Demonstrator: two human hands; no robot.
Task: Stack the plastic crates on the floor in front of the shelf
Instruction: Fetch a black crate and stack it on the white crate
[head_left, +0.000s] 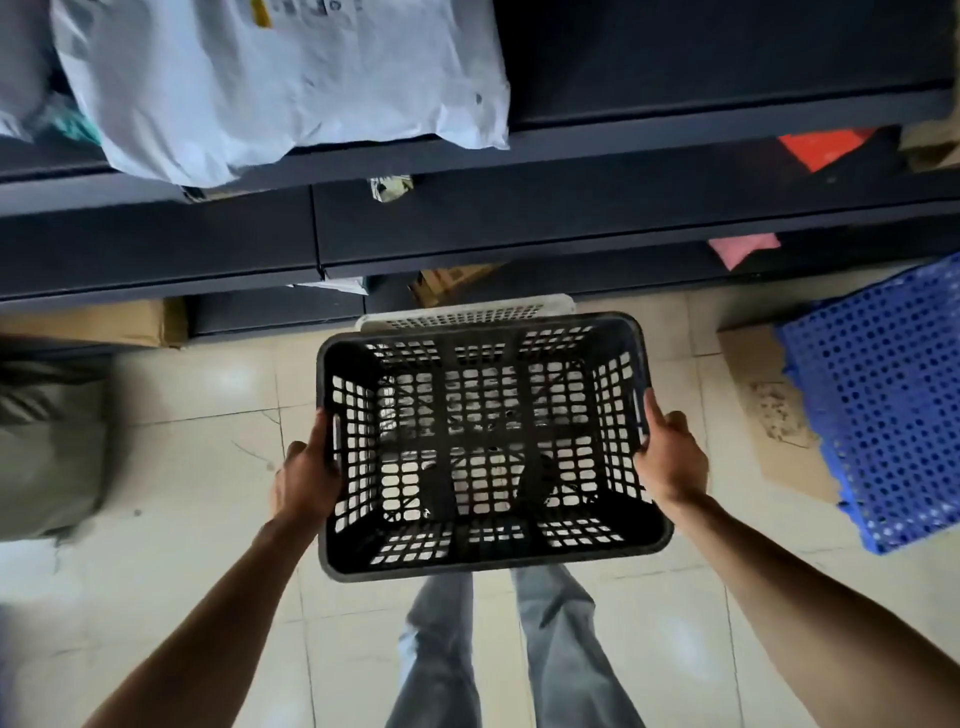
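- Black plastic crate, open side up, is held in the air over the tiled floor, in front of the person's legs.
- The hands are apart, one at each short end: the left hand grips the left wall by its handle slot, and the right hand grips the right wall the same way.
- The crate's long axis runs left to right between the hands, parallel to the front of the shelf.
- A white crate sits on the floor just ahead, close to the shelf foot. Only its far rim shows past the black crate, and it seems to lie the same way round.
- The stacking move therefore looks to be forward a little and down; both hands are about equally near.
- Room is open on the left. On the right, a blue crate and flat cardboard lie well apart from the black one. The shelf edge ahead overhangs the target.
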